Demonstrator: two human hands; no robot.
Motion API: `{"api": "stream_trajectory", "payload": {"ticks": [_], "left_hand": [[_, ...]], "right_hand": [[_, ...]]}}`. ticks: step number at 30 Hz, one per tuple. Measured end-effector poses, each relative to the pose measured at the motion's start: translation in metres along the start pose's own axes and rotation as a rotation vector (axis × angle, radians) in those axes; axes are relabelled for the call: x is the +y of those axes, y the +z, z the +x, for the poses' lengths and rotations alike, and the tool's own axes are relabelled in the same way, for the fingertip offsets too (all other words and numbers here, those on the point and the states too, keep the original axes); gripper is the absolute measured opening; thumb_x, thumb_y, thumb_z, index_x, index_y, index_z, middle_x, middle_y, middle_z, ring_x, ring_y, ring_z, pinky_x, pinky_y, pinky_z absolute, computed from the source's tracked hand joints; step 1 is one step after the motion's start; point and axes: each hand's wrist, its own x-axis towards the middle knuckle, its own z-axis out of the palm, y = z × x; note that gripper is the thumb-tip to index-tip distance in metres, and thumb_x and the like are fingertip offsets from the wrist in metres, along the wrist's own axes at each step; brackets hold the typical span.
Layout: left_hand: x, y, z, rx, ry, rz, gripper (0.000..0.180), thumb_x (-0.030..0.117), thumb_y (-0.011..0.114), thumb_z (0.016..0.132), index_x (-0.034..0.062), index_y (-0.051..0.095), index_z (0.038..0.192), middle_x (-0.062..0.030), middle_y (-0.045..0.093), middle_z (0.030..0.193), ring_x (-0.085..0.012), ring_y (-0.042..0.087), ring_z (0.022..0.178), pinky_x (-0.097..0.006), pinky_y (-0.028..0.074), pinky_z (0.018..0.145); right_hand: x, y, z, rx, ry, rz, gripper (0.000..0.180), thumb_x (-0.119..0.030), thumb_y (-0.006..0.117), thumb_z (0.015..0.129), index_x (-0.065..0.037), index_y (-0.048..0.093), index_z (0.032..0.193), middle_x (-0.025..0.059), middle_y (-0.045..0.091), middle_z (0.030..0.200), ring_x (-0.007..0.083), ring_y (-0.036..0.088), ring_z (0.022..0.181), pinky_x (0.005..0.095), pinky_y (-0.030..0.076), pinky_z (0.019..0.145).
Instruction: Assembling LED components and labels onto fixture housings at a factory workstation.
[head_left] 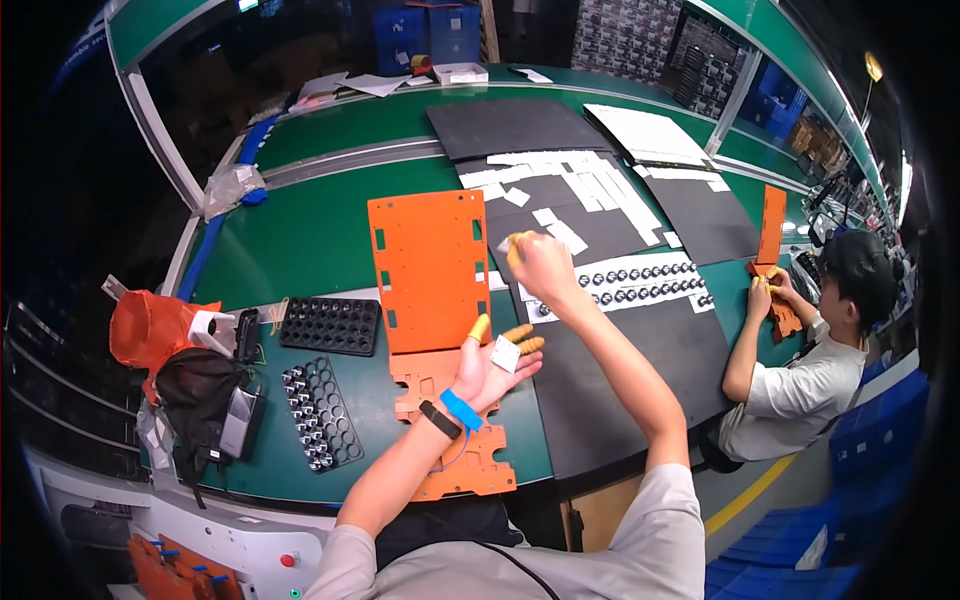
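Observation:
My left hand [483, 375] is palm up over the orange panel, fingers stretched out, with yellow covers on several fingertips. A small white square piece [506, 354] lies across its fingers. My right hand [543, 268] is closed in a pinch just right of the panel's upper half; a small whitish bit shows at its fingertips, too blurred to name. The tall orange panel [430, 270] with rectangular cutouts stands at the far side of a flat orange plate [465, 465], which my left hand and forearm partly cover.
Right of my hands, a white strip [640, 283] carries rows of round dark parts. Beyond lie black sheets [520, 128] with white labels. At left are a black tray [330, 326], a holder of round parts [318, 420] and a dark bag [205, 400]. A co-worker [800, 350] handles orange parts at right.

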Motion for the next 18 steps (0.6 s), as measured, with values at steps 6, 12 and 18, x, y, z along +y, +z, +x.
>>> {"api": "stream_trajectory", "payload": {"ticks": [6, 12, 18], "left_hand": [[-0.002, -0.008, -0.001, 0.126, 0.155, 0.058, 0.051, 0.044, 0.037, 0.106, 0.0053, 0.05, 0.137, -0.016, 0.058, 0.131, -0.0287, 0.058, 0.112, -0.042, 0.047, 0.102], [-0.011, -0.004, 0.001, 0.107, 0.159, 0.194, 0.04, 0.03, 0.038, 0.106, 0.007, 0.056, 0.134, -0.0097, 0.063, 0.124, -0.0206, 0.061, 0.098, -0.036, 0.051, 0.091], [-0.001, -0.008, -0.002, 0.102, 0.055, 0.116, 0.047, 0.038, 0.037, 0.106, 0.0055, 0.057, 0.133, -0.0108, 0.064, 0.127, -0.0196, 0.061, 0.097, -0.035, 0.051, 0.09]], "right_hand": [[-0.042, -0.061, -0.032, -0.559, 0.063, 0.283, 0.032, -0.033, 0.074, 0.084, -0.003, 0.077, 0.098, 0.0166, 0.075, 0.091, 0.0291, 0.073, 0.076, 0.0384, 0.057, 0.073], [0.065, -0.004, 0.001, -0.106, 0.378, 0.098, 0.025, -0.023, 0.069, 0.087, -0.006, 0.076, 0.103, 0.0164, 0.074, 0.086, 0.0317, 0.072, 0.082, 0.041, 0.055, 0.075], [0.123, 0.056, 0.006, -0.235, 0.38, -0.276, 0.027, -0.019, 0.074, 0.078, 0.002, 0.071, 0.095, 0.0236, 0.067, 0.105, 0.0364, 0.066, 0.102, 0.0455, 0.054, 0.09]]}}
